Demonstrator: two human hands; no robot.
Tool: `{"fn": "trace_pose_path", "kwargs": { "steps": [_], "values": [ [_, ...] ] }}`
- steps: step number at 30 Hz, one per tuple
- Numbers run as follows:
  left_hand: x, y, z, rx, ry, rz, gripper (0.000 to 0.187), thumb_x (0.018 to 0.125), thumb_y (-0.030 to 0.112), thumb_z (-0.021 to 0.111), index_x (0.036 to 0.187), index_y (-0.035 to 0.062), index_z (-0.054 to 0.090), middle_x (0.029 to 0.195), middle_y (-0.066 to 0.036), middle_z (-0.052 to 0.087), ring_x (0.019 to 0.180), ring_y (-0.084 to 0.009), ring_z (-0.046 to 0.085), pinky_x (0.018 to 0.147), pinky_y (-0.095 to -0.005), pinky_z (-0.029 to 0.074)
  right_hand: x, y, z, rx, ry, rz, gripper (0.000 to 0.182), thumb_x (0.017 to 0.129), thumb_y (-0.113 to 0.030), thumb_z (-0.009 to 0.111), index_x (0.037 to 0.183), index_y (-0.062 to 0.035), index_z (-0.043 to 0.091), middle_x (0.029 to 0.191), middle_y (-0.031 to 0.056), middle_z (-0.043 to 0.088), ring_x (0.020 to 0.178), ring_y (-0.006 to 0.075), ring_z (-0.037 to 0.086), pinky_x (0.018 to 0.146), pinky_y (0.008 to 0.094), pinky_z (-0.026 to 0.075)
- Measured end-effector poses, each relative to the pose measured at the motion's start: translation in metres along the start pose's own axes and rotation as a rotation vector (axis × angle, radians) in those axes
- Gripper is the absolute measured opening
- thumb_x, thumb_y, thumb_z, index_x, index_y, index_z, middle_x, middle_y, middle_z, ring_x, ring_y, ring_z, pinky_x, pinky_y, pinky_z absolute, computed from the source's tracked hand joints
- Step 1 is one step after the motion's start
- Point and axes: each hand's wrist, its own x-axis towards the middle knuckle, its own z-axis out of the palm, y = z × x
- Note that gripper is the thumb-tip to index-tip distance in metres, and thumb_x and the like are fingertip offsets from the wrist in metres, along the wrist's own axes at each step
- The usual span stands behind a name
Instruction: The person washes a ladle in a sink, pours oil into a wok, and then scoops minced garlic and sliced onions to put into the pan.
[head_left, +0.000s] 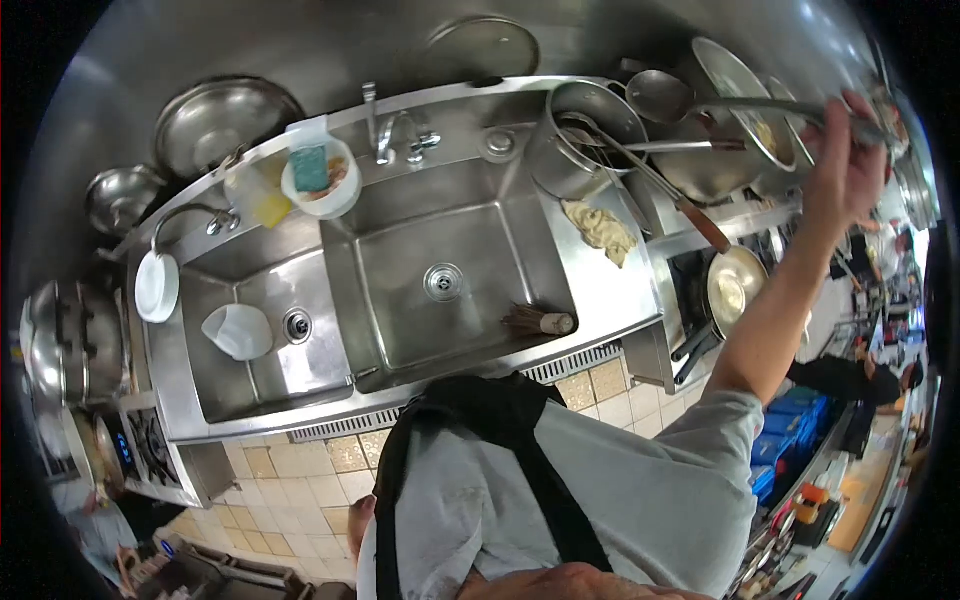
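Observation:
My right hand point(848, 165) is stretched out to the upper right, its fingers closed round the long handle of a metal ladle point(660, 97). The ladle's bowl hangs beside a large steel pot point(555, 150), in which other long-handled utensils lean. Just behind the ladle stands a wide metal pan point(745, 85) tilted on its side. Low at my left side, only part of my left hand point(361, 520) shows next to the apron, and its fingers are mostly hidden.
A two-basin steel sink point(400, 300) spans the front. A bundled brush point(540, 320) lies in the right basin, a white container point(238, 332) in the left. A crumpled cloth point(600, 232) rests on the counter. Right of it, a frying pan point(735, 285) sits on the stove. Other people work farther off.

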Motion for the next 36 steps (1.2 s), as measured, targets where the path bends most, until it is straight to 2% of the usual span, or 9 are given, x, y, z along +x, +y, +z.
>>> {"fn": "trace_pose_path", "kwargs": {
  "steps": [4, 5, 7, 9, 11, 14, 22, 28, 36],
  "values": [
    [-0.031, 0.208, -0.025, 0.174, -0.185, -0.071, 0.038, 0.095, 0.035, 0.061, 0.098, -0.0014, 0.069, 0.091, -0.017, 0.072, 0.086, -0.0215, 0.067, 0.075, -0.0389, 0.051, -0.027, -0.018, 0.001, 0.457, -0.057, 0.167, 0.023, 0.095, -0.002, 0.061, 0.117, 0.0027, 0.061, 0.092, 0.0076, 0.065, 0.063, 0.0057, 0.052, 0.059, 0.0247, 0.051],
    [-0.011, 0.194, -0.016, -0.194, -0.099, 0.285, 0.039, 0.095, 0.034, 0.062, 0.105, -0.0038, 0.068, 0.096, -0.020, 0.072, 0.092, -0.0205, 0.068, 0.079, -0.0378, 0.051, -0.036, -0.017, 0.004, 0.507, -0.104, 0.182, 0.023, 0.095, -0.001, 0.060, 0.118, 0.0025, 0.060, 0.092, 0.0074, 0.064, 0.061, 0.0051, 0.050, 0.059, 0.0255, 0.051],
    [-0.040, 0.333, -0.044, -0.130, 0.139, 0.327, 0.035, 0.098, 0.028, 0.059, 0.110, -0.0040, 0.068, 0.101, -0.021, 0.072, 0.098, -0.0254, 0.068, 0.084, -0.0354, 0.050, -0.061, -0.028, 0.020, 0.558, -0.098, 0.288, 0.023, 0.095, 0.000, 0.059, 0.118, 0.0022, 0.059, 0.091, 0.0073, 0.062, 0.057, 0.0044, 0.047, 0.056, 0.0274, 0.053],
    [-0.080, 0.454, -0.066, -0.057, 0.392, 0.748, 0.032, 0.096, 0.022, 0.062, 0.121, 0.0031, 0.064, 0.114, -0.020, 0.067, 0.106, -0.0333, 0.065, 0.089, -0.0380, 0.051, -0.094, -0.024, 0.036, 0.577, -0.124, 0.312, 0.025, 0.094, -0.001, 0.060, 0.119, 0.0025, 0.057, 0.095, 0.0096, 0.063, 0.058, 0.0084, 0.055, 0.049, 0.0298, 0.054],
    [-0.091, 0.524, -0.066, -0.019, 0.462, 0.902, 0.037, 0.091, 0.014, 0.067, 0.126, 0.0070, 0.061, 0.125, -0.016, 0.062, 0.114, -0.0320, 0.061, 0.093, -0.0372, 0.051, -0.128, -0.028, 0.057, 0.704, -0.292, 0.306, 0.027, 0.092, -0.006, 0.065, 0.115, 0.0043, 0.056, 0.107, 0.0155, 0.060, 0.062, 0.0187, 0.061, 0.048, 0.0315, 0.056],
    [-0.087, 0.588, -0.056, 0.210, 0.469, 1.270, 0.059, 0.085, 0.019, 0.070, 0.138, 0.0069, 0.048, 0.138, -0.019, 0.050, 0.130, -0.0365, 0.046, 0.110, -0.0457, 0.037, -0.185, -0.054, 0.094, 0.805, -0.451, 0.387, 0.035, 0.090, -0.010, 0.069, 0.117, 0.0020, 0.050, 0.105, 0.0162, 0.057, 0.067, 0.0199, 0.061, 0.049, 0.0341, 0.057],
    [-0.025, 0.587, -0.051, 0.534, 0.421, 1.102, 0.036, 0.085, 0.009, 0.054, 0.120, 0.0065, 0.055, 0.099, -0.013, 0.064, 0.099, -0.0302, 0.064, 0.098, -0.0429, 0.048, -0.295, -0.060, 0.117, 1.100, -0.757, 0.852, 0.035, 0.090, -0.016, 0.070, 0.115, -0.0010, 0.050, 0.095, 0.0112, 0.057, 0.074, 0.0215, 0.065, 0.064, 0.0398, 0.061],
    [-0.002, 0.527, -0.140, 0.785, 0.655, 1.152, 0.031, 0.083, 0.014, 0.057, 0.114, 0.0125, 0.058, 0.106, -0.004, 0.063, 0.106, -0.0231, 0.062, 0.102, -0.0426, 0.046, -0.344, -0.086, 0.123, 0.938, -1.326, 1.234, 0.051, 0.093, -0.019, 0.067, 0.135, -0.0003, 0.045, 0.121, 0.0168, 0.057, 0.101, 0.0262, 0.065, 0.076, 0.0396, 0.062],
    [0.036, 0.472, -0.246, 0.834, 0.582, 1.485, 0.026, 0.080, 0.015, 0.059, 0.106, 0.0180, 0.062, 0.110, -0.001, 0.062, 0.120, -0.0212, 0.055, 0.116, -0.0435, 0.033, -0.409, -0.218, 0.215, 1.010, -1.294, 1.731, 0.062, 0.099, -0.043, 0.053, 0.142, -0.0004, 0.040, 0.123, 0.0164, 0.060, 0.099, 0.0249, 0.065, 0.071, 0.0368, 0.058]
  ]
}}
